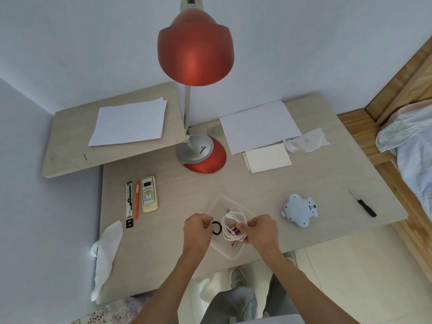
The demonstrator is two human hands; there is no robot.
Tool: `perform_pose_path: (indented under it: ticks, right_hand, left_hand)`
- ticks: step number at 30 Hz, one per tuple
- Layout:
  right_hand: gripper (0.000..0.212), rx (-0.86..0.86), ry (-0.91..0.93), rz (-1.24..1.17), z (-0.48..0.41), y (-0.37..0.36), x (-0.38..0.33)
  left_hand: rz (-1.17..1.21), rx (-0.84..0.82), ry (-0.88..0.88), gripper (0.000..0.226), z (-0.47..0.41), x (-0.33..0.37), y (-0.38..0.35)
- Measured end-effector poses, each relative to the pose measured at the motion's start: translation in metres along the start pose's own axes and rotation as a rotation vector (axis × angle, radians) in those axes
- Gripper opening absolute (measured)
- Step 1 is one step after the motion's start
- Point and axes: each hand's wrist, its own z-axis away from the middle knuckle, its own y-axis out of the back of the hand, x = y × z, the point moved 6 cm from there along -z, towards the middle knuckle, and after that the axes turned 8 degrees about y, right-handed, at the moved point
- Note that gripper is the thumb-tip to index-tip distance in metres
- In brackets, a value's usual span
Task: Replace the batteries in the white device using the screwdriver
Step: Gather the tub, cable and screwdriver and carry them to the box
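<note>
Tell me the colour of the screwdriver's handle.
Black; the screwdriver shows in the head view, at the table's right edge.

a pale wood-grain desk (268, 183) is carrying everything here, with a raised shelf (70, 146) sitting at its back left and holding a few paper sheets (129, 122). lying on the desk are a red lamp (202, 157), a paper sheet (259, 125), a folded napkin (267, 157), a crumpled tissue (306, 141), a remote (149, 194), an orange pen (137, 199), a black packet (129, 204), a clear tray (219, 204) (near the front edge), the white device (300, 210), the screwdriver (363, 203) and a cloth (105, 253) hanging over the left edge.
</note>
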Motion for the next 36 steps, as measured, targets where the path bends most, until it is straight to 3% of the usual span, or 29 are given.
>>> perform_pose_path:
  ticks: [12,17,20,21,25,31,36]
  right_hand:
    - [0.053,0.022,0.072,0.053,-0.007,-0.014,0.009]
    - [0.039,0.050,0.096,0.039,0.015,-0.004,-0.006]
    - [0.007,-0.007,0.156,0.033,0.026,-0.007,-0.013]
    - [0.005,-0.011,0.187,0.046,0.031,-0.005,-0.018]
    - [0.026,0.034,0.236,0.110,0.047,0.010,-0.027]
    - [0.056,0.233,0.346,0.284,0.048,0.065,0.013]
    - [0.065,0.308,0.320,0.523,0.032,0.137,0.069]
  left_hand:
    - [0.016,0.023,0.001,0.025,0.009,-0.009,0.010]
    - [0.017,0.026,-0.006,0.025,0.011,-0.015,0.013]
    - [0.053,0.015,-0.004,0.023,0.013,-0.015,0.015]
    - [0.062,0.008,-0.005,0.024,0.014,-0.014,0.015]
    - [0.028,-0.002,-0.054,0.038,0.021,-0.004,0.017]
    - [-0.502,0.169,-0.387,0.073,0.035,0.018,0.021]
    - [-0.673,0.217,-0.346,0.084,0.031,0.004,0.012]
